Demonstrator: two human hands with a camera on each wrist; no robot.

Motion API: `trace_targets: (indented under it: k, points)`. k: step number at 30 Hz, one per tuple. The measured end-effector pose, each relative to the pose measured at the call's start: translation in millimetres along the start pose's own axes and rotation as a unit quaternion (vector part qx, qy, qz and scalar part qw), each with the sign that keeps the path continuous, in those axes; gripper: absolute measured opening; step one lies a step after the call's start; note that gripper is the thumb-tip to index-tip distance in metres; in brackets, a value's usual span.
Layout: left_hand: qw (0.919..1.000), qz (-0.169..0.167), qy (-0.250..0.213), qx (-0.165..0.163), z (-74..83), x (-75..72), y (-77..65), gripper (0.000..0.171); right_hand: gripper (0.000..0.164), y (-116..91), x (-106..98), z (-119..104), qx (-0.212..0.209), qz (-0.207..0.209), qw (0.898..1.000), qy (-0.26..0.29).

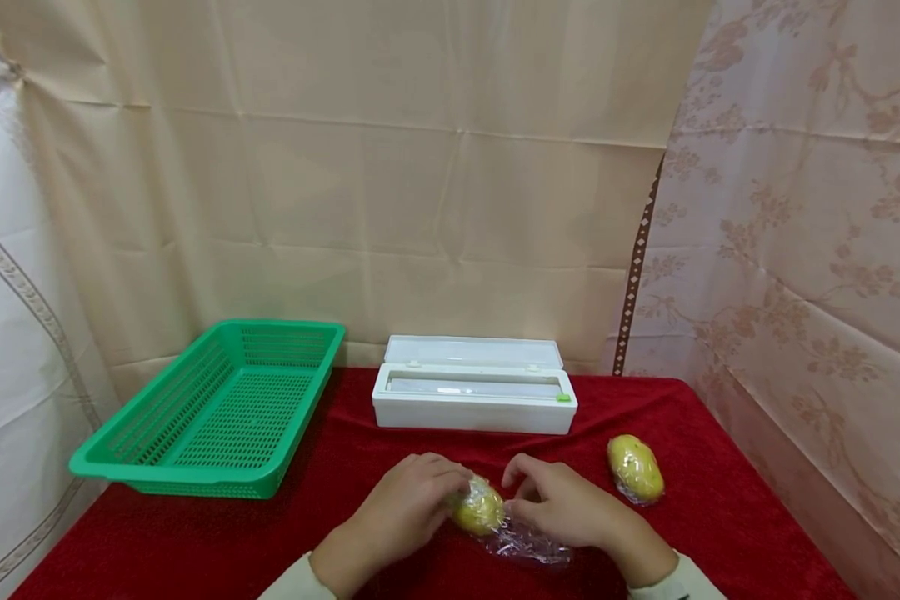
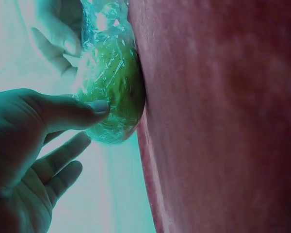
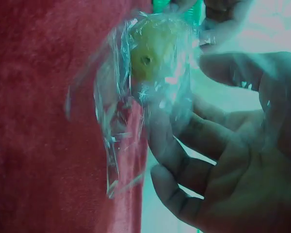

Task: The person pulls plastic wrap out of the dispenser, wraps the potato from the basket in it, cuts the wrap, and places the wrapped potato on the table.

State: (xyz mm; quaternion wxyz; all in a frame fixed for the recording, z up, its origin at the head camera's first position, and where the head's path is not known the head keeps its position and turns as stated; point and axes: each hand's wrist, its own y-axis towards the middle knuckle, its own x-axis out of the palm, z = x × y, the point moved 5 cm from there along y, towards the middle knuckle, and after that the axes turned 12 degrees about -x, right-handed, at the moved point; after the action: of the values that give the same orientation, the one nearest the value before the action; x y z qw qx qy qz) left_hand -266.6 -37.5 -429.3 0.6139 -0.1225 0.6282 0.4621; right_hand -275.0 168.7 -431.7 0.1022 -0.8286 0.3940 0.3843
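A yellow potato (image 1: 480, 507) in cling film lies on the red cloth between the two hands. My left hand (image 1: 408, 504) holds its left end, thumb (image 2: 82, 110) on the near side and other fingers behind. Loose cling film (image 1: 528, 546) trails from the potato's right end. Beside that end is my right hand (image 1: 566, 504), its fingers loosely bent and the thumb apart from them. In the right wrist view, its fingertips touch the clear film (image 3: 119, 131), and a dark spot shows on the potato (image 3: 153, 51).
Another film-wrapped potato (image 1: 636, 468) lies to the right. Behind the hands stands a white cling film dispenser (image 1: 472, 414) with its lid raised and a green slider (image 1: 563, 397). A green plastic basket (image 1: 300, 433) is at the left. Curtains hang behind the red-covered table (image 1: 727, 500).
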Motion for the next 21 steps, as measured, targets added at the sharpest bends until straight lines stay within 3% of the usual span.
trace_targets:
  k: [5,7,13,17,21]
  points:
    - [0.9999,0.010,0.007,-0.011,-4.2,-3.4,0.2,0.025,0.008,0,3,-7,-0.017,-0.028,0.999,0.037]
    - [0.9996,-0.001,0.021,-0.017,-4.9,-3.9,-0.2,0.033,0.010,0,5,-11,-0.032,-0.043,0.997,0.051]
    - [0.9937,-0.098,0.041,-0.036,-7.1,1.8,-4.3,0.080,0.038,2,10,-16,-0.099,-0.075,0.990,0.060]
    - [0.9885,-0.137,0.020,-0.060,-10.4,4.6,-6.1,0.096,0.049,4,9,-13,-0.125,-0.039,0.991,0.005]
    - [0.9844,-0.152,0.002,-0.088,-15.2,6.7,-6.1,0.096,0.065,6,11,-7,-0.110,0.003,0.992,-0.055]
